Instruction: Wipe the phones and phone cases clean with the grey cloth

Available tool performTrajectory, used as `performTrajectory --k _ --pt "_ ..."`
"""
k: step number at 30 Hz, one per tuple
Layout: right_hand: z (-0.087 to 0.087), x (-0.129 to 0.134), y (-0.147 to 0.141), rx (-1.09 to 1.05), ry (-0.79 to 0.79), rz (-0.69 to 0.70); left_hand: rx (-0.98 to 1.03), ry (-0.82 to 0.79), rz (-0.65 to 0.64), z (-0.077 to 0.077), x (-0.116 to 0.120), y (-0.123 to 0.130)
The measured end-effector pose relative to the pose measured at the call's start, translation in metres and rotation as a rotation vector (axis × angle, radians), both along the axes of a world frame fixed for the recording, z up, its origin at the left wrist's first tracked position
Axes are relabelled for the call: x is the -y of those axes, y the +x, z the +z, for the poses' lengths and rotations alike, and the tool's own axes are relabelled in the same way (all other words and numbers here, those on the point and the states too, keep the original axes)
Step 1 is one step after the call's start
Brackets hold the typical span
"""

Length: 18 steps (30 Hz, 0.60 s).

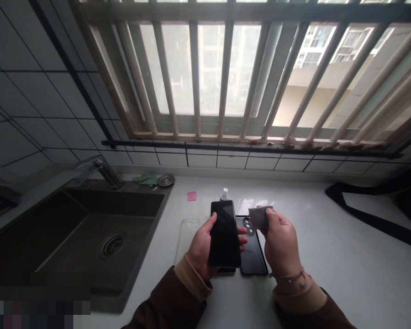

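A black smartphone (225,235) rests upright in my left hand (201,246), thumb along its left edge and fingertips showing past its right side. Between the thumb and fingers of my right hand (283,237) is a small grey cloth (259,218), held just right of the phone. Under my hands on the counter lies a black phone case (254,256) with camera holes. To the left, partly behind my left hand, is a clear phone case (187,233). Behind the phone stands a small spray bottle (225,193) with a white top, its lower part hidden. Another dark object's end shows below the phone.
A pink sticky note (191,196) lies on the white counter (329,283). On the left is a dark sink (133,201) with a faucet (106,171), a green cloth (145,179) and a metal drain cover (165,180). A black strap (373,228) lies at right. A barred window is ahead.
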State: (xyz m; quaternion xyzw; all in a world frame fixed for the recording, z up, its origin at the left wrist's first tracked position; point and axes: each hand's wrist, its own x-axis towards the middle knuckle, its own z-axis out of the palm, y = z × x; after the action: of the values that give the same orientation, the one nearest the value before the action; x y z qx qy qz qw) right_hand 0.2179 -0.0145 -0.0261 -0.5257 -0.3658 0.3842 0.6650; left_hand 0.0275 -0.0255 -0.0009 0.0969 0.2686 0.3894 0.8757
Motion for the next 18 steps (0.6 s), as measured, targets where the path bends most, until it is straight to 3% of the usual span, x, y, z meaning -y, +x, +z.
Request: performTrajectory --k 3,9,13,18 --pt "0.001 -0.006 -0.004 -0.151 -0.053 0.063 -0.003 0.052 -0.181 0.001 0.002 -0.002" --pt "0.012 0.004 -0.016 -0.201 -0.115 0.451 -0.014 0.08 -0.504 0.005 0.007 -0.007" --pt "0.012 0.007 -0.018 -0.238 -0.078 0.47 -0.017 0.083 -0.539 0.009 0.006 -0.007" --pt "0.01 0.007 -0.015 -0.119 0.021 0.462 -0.116 0.056 -0.447 0.009 0.004 -0.006"
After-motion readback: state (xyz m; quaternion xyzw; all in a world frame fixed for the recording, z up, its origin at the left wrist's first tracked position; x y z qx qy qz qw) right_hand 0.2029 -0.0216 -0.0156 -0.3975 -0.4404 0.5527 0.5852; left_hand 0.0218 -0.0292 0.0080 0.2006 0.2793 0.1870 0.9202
